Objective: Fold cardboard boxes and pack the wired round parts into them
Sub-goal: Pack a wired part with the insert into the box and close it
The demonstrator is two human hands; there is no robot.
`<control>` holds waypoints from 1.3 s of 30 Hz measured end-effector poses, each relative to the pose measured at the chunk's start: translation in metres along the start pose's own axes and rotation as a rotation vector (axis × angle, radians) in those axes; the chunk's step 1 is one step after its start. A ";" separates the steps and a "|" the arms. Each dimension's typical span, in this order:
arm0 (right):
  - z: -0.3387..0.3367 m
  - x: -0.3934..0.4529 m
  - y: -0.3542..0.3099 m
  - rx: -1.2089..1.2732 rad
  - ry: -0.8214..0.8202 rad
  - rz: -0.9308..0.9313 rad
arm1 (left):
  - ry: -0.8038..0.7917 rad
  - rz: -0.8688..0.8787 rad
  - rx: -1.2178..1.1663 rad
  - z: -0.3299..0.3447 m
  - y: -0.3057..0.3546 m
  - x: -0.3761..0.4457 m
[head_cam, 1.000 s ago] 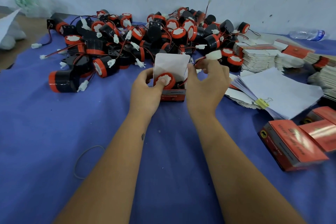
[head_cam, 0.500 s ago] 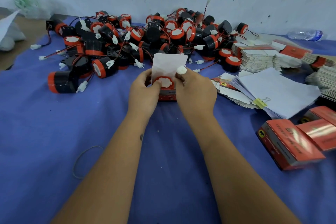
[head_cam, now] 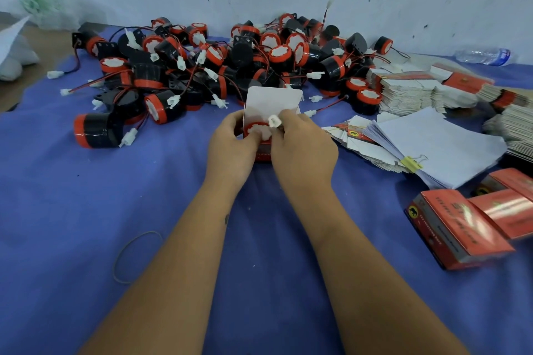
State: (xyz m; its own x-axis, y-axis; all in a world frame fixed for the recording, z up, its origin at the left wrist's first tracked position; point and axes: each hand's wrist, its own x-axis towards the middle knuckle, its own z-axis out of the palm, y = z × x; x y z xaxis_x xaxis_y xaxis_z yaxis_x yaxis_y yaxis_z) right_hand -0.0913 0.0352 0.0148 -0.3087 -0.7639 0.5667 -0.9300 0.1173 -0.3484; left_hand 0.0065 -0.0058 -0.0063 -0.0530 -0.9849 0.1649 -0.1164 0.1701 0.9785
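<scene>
A small red cardboard box [head_cam: 263,154] stands upright on the blue cloth with its white lid flap [head_cam: 272,102] raised. A round black part with a red rim [head_cam: 257,130] sits in its mouth. My left hand [head_cam: 230,147] grips the box from the left, thumb by the part. My right hand [head_cam: 302,147] holds the right side and pinches the part's white wire connector [head_cam: 274,121] just above the opening. A large pile of wired round parts [head_cam: 219,63] lies behind.
Stacks of flat box blanks [head_cam: 409,92] and clipped white sheets [head_cam: 438,147] lie at the right. Folded red boxes [head_cam: 461,228] sit at the near right. A rubber band [head_cam: 135,256] lies at the near left. A water bottle [head_cam: 481,55] rests by the wall.
My right hand has moved left from beside the box to its mouth, bringing the white connector and wire down over the part. The left hand has stayed on the box.
</scene>
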 end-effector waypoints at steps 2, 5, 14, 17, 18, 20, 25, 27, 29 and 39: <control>0.001 -0.001 -0.002 0.077 -0.033 0.005 | 0.004 -0.009 0.002 0.001 -0.001 0.000; 0.000 -0.003 -0.006 0.295 -0.051 0.068 | 0.027 -0.015 0.010 0.001 0.000 0.000; -0.020 0.002 -0.012 0.544 0.159 0.144 | 0.040 0.043 0.074 0.005 0.001 0.000; -0.034 0.010 -0.005 0.613 0.125 0.276 | 0.054 0.045 0.068 0.005 0.001 -0.001; -0.038 0.012 -0.002 0.576 0.118 0.290 | 0.060 0.041 0.073 0.005 0.001 -0.001; -0.045 0.018 0.006 0.522 0.070 0.327 | 0.070 0.036 0.078 0.005 0.000 -0.001; -0.060 0.028 0.017 0.861 -0.220 0.310 | 0.079 0.038 0.094 0.006 0.000 0.000; -0.063 0.031 0.018 1.028 -0.385 0.308 | 0.082 0.036 0.093 0.006 0.000 0.000; -0.064 0.034 0.020 1.139 -0.529 0.367 | 0.085 0.033 0.093 0.006 0.000 0.000; -0.030 0.023 0.013 0.699 -0.225 0.198 | 0.075 0.058 0.083 0.004 0.000 -0.002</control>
State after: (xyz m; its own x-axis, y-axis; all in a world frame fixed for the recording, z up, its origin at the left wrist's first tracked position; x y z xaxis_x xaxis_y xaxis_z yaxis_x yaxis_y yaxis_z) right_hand -0.1165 0.0385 0.0453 -0.3387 -0.8902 0.3049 -0.4957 -0.1066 -0.8619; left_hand 0.0022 -0.0035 -0.0071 0.0120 -0.9725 0.2328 -0.1974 0.2259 0.9539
